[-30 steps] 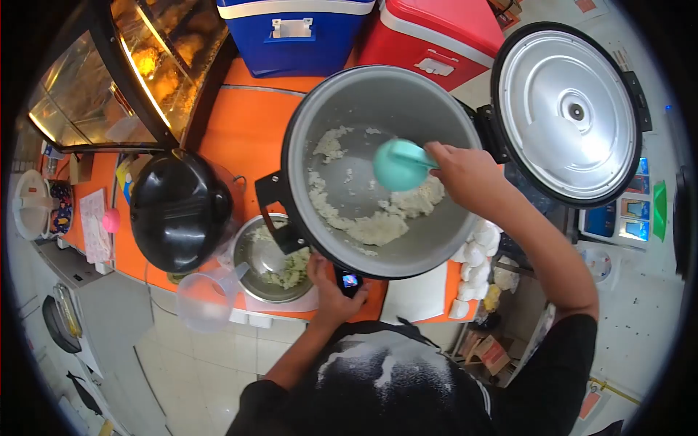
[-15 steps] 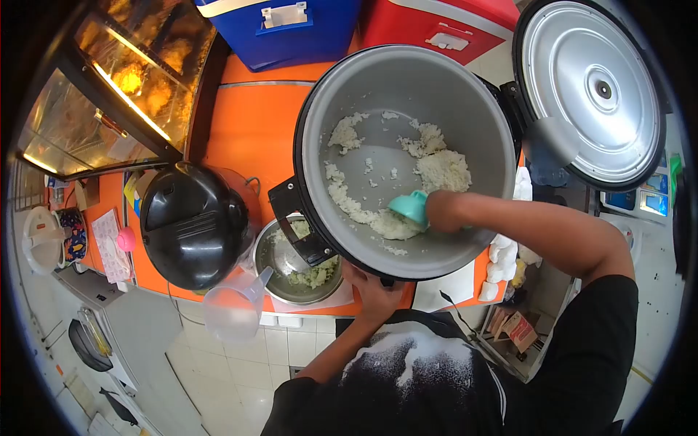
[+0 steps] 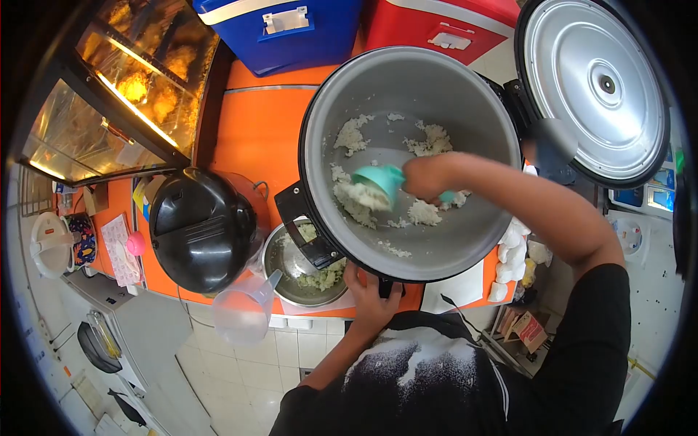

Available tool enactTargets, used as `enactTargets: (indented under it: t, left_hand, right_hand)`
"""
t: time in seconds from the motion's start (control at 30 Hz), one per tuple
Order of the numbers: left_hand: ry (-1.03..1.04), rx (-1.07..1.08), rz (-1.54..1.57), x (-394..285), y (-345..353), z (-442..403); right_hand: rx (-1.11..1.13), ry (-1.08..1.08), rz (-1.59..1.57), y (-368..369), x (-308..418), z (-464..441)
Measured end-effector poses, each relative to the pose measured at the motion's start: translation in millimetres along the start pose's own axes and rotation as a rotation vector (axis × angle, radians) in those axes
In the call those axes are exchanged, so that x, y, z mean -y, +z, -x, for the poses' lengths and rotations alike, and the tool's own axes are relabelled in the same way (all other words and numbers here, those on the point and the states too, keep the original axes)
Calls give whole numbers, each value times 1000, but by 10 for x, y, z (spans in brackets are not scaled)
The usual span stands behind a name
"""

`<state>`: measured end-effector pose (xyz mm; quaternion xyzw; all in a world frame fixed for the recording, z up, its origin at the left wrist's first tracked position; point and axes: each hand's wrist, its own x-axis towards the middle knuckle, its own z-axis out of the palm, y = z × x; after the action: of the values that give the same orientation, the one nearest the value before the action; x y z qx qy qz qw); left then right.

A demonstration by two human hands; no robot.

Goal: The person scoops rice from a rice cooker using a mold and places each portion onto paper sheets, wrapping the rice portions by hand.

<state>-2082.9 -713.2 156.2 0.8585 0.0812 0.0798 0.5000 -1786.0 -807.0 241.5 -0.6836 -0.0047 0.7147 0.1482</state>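
My right hand (image 3: 430,176) is closed round the handle of a teal scoop (image 3: 381,179), inside the large rice cooker pot (image 3: 465,94). White rice fills the scoop's mouth, which tips to the left. Clumps of cooked rice (image 3: 429,139) lie on the pot's bottom, with bare grey metal between them. My left hand (image 3: 372,299) grips the near outer side of the cooker, just below its rim; some fingertips are hidden there. Beside it a steel bowl (image 3: 273,254) holds pale green-white food, partly covered by the cooker's black side handle (image 3: 313,243).
The cooker's open lid (image 3: 567,80) stands at the right. A black-lidded appliance (image 3: 196,229) and a clear plastic jug (image 3: 243,312) are left of the bowl. Behind stand a lit food display case (image 3: 138,87), a blue cooler (image 3: 287,43) and a red cooler (image 3: 436,29). White wrapped pieces (image 3: 511,265) lie at right.
My right hand has lifted the scoop up and left from the pot's near side, now with rice in it. My left hand stays at the cooker's side. The view has shifted slightly.
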Motion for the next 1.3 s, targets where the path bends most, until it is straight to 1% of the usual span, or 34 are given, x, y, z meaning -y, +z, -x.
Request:
enactTargets:
  t: [0.07,0.13,0.17,0.23,0.27,0.33,0.4,0.43,0.5,0.53,0.6,0.63,0.67,0.73,0.77,0.8,0.83,0.9,0.93,1.0,1.03,1.1,1.13,1.2,1.27,1.3]
  left_hand:
    - [25,-8,20,-26,-30,-1]
    - [18,4,36,-33,-47,-5]
    - [20,4,33,-35,-63,6]
    - [7,92,-44,-19,-112,30]
    - [17,89,-40,-23,-100,10]
    - [5,102,0,-73,-101,71]
    - [15,115,-55,-72,-118,88]
    - [22,104,-45,-75,-128,84]
    - [25,81,-38,-60,-145,68]
    - [40,72,-43,-43,-135,66]
    - [62,71,-45,-54,-130,58]
    - [56,59,-15,-80,-139,54]
    - [48,42,16,-89,-133,37]
    - [59,32,21,-40,-98,58]
    - [85,30,21,-23,-104,74]
    - [95,36,21,-39,-121,63]
    - [63,59,36,-80,-141,50]
    - [19,85,48,-131,-178,80]
    - [-2,103,77,-136,-198,78]
    - [-21,113,100,-152,-243,51]
    - [-17,131,70,-172,-263,31]
    - [-16,149,40,-203,-301,2]
    - [-28,163,34,-224,-305,-8]
    - [-46,176,31,-219,-312,-8]
    - [-8,151,53,-196,-323,3]
    - [-10,147,54,-188,-326,17]
  right_hand:
    - [-793,-342,523,440,-87,-321]
    - [-701,-259,380,855,-13,-452]
    - [-702,-262,379,836,23,-443]
    - [-109,-252,970,727,153,-219]
    - [-118,-246,972,639,132,-176]
    - [30,-508,1286,517,-65,-93]
    - [-65,-194,538,304,-152,215]
    - [-61,-194,544,240,-132,393]
    - [-265,-172,573,142,-69,679]
    - [-264,-174,582,195,-204,573]
    - [-813,-534,991,407,-590,199]
    - [-747,-343,800,402,-602,167]
    - [-749,-338,800,306,-575,125]
    - [-81,-188,1347,131,-502,17]
    - [-81,-189,1337,198,-503,-35]
    - [-26,-206,1238,264,-484,-82]
    - [29,-222,1145,329,-416,-80]
    - [-143,-28,204,571,-275,-10]
    - [-140,-32,207,645,-123,94]
    - [-179,-200,272,737,143,296]
    - [-179,-206,276,769,140,305]
    - [-203,-316,744,790,62,332]
    - [-200,-315,750,749,32,408]
    - [-206,-233,439,614,-72,597]
    - [21,-129,51,308,-249,610]
    - [21,-128,56,255,-242,655]
